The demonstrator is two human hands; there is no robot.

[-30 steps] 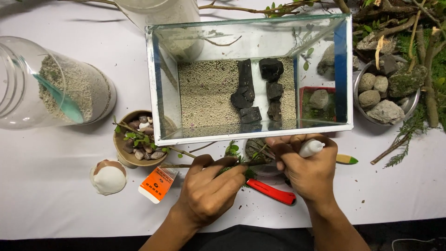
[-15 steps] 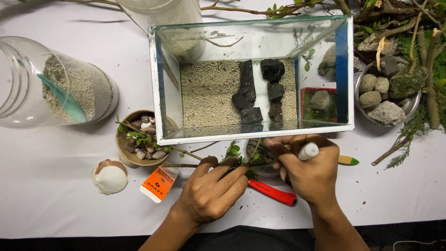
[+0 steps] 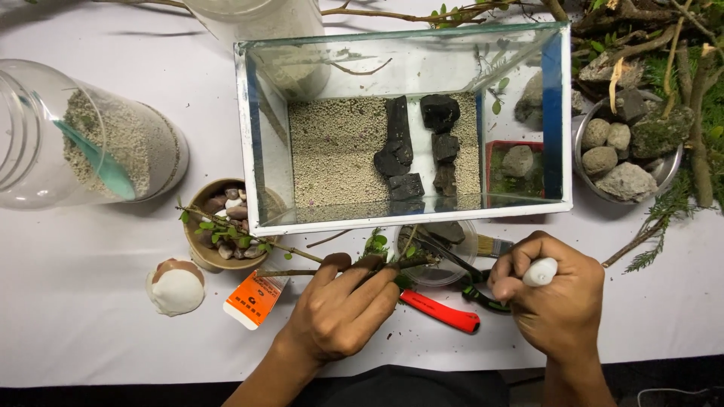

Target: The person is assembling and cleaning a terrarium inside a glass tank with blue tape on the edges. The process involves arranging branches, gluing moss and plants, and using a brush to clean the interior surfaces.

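Head view, looking down on a white worktop [image 3: 90, 332].

Left hand [image 3: 343, 305]: lying palm down, fingers closed together and pressing a thin leafy twig [image 3: 302, 260] against the worktop. Twig's long axis running left to right, leafy end trailing left over a brown bowl [image 3: 197, 249] of pebbles, the other end reaching right toward a small clear dish [image 3: 437, 256] just in front of the tank [image 3: 407, 124].

Right hand [image 3: 554, 298]: clamped in a fist on a small white tube [image 3: 540, 271], tip pointing left toward the twig's right end. Also appearing to grip dark-handled tweezers [image 3: 460, 267]; exact hold not discernible under the fingers.

Hands apart, twig's working end lying between them; left hand directly on the twig, right hand near but not touching it.

Red-handled cutter [image 3: 441, 311] lying on the worktop between the hands, untouched. Paintbrush [image 3: 494, 245] just above the right hand. Orange packet [image 3: 255, 299] and a shell [image 3: 176, 286] lying left of the left hand.

Tank sitting behind both hands, holding pale gravel [image 3: 332, 158] and a column of black stones [image 3: 403, 154]. Clear jar [image 3: 90, 147] of sand tipped on its side at far left. Metal bowl [image 3: 584, 166] of rocks at right, branches [image 3: 679, 68] piled beyond it.
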